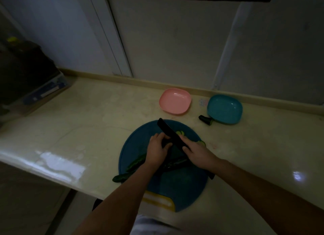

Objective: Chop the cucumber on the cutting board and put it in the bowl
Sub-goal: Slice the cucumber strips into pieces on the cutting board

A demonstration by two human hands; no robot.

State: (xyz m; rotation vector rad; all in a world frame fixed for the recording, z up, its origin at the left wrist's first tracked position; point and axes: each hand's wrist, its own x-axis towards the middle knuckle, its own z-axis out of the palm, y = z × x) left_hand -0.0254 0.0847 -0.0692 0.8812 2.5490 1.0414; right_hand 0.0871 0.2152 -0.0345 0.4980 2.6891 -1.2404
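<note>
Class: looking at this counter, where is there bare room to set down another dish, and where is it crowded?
Free: the counter left of the cutting board, up to the pink bowl. Crowded: between the board and the teal bowl, where a cucumber end lies.

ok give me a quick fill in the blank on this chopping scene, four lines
1. The right hand grips the ____.
2. The left hand steadies the cucumber on the round blue ____.
3. Left of the teal bowl sits a bowl coloured ____.
4. Both bowls hold ____ cucumber slices so far.

Missing words: knife; board; pink; no
</note>
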